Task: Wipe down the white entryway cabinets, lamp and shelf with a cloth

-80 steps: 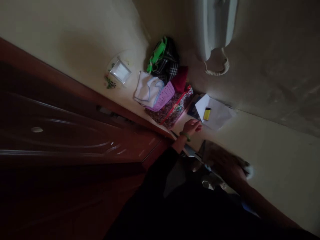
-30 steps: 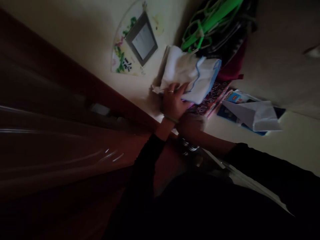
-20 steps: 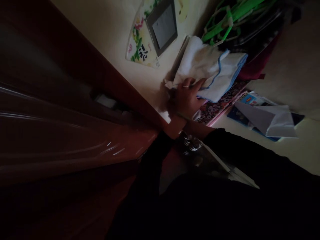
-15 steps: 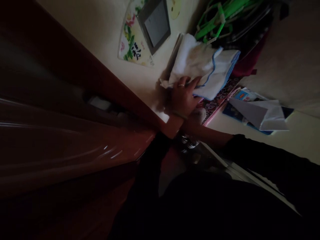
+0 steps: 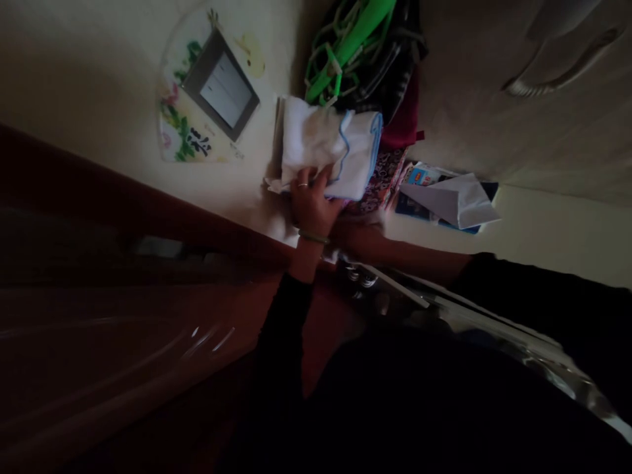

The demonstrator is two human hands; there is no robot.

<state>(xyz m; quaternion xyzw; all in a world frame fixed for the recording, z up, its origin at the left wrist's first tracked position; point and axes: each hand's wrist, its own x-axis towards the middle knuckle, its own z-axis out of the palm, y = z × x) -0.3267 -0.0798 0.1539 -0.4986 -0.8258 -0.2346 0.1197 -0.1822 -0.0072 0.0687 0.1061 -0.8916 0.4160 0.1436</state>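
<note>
My left hand [image 5: 315,205], with a ring and a bracelet, rests on the near edge of a folded white cloth [image 5: 330,148] with blue stitched edging. Its fingers are bent and apart over the fabric, and the thumb is hard to make out. Just right of that wrist, in shadow, lies my right hand [image 5: 356,238], its forearm coming in from the right. Its fingers are dark and smeared, beside a blurred whitish thing [image 5: 378,222] whose kind I cannot make out. A dark red patterned cloth [image 5: 385,178] lies at the white cloth's right side.
Left of the cloth, a framed switch plate [image 5: 222,85] sits over a flowered fan-shaped sticker [image 5: 172,125]. Behind are bright green hangers [image 5: 351,49]. Folded white paper [image 5: 457,201] lies on booklets to the right. A reddish-brown glossy wooden surface [image 5: 162,316] fills the lower left.
The camera has turned, so the cloth, hangers and booklets sit further left, and a curved grey thing shows at upper right. My left hand stays on the white cloth.
</note>
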